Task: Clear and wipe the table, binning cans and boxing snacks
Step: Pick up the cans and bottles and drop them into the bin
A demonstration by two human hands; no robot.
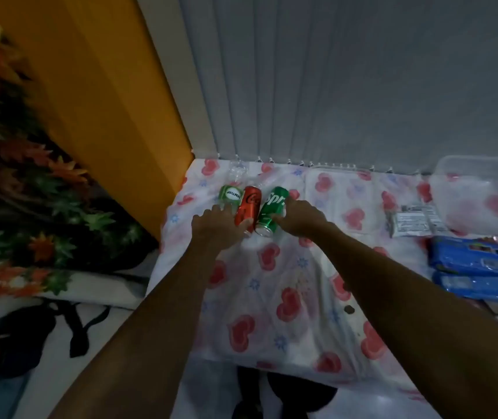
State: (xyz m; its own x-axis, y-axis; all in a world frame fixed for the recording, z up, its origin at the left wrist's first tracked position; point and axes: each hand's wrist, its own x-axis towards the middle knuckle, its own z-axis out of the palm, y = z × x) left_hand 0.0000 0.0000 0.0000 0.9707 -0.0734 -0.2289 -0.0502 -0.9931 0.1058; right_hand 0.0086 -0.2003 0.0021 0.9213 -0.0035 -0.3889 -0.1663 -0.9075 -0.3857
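Green can first, looks like: barely started, right hand curled round it, left hand spread against red can at surface's far-left corner, snacks unboxed, nothing wiped.

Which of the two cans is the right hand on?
The green Sprite can, rightmost of the pair; the right hand curls round its side. The red Coca-Cola can lies beside it, nearer the left hand.

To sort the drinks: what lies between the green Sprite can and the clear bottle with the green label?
In the head view, the red cola can lies between the green Sprite can and the clear bottle.
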